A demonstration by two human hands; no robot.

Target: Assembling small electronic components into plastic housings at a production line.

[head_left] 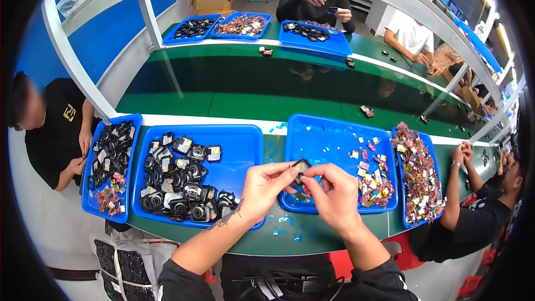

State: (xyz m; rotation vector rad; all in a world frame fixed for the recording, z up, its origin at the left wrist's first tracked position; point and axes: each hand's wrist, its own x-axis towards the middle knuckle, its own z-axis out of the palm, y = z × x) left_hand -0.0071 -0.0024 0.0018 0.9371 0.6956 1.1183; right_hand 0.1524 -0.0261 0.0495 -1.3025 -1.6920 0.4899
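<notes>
Both hands meet in the middle, above the left edge of a blue tray. Between the fingertips is a small black watch case with a pale inner face. My left hand pinches it from the left, thumb and forefinger together. My right hand is closed at its right side, thumb and forefinger against it. Something reddish shows below the fingers, too covered to name. Small pink-red parts with white and yellow patches lie in that tray. To the left, several black watch cases fill part of another blue tray.
A narrow blue tray heaped with pink-red parts stands right; another with black and red parts stands left. Beyond runs a green belt with a few loose parts. Grey frame posts rise around. Co-workers sit left, right and across.
</notes>
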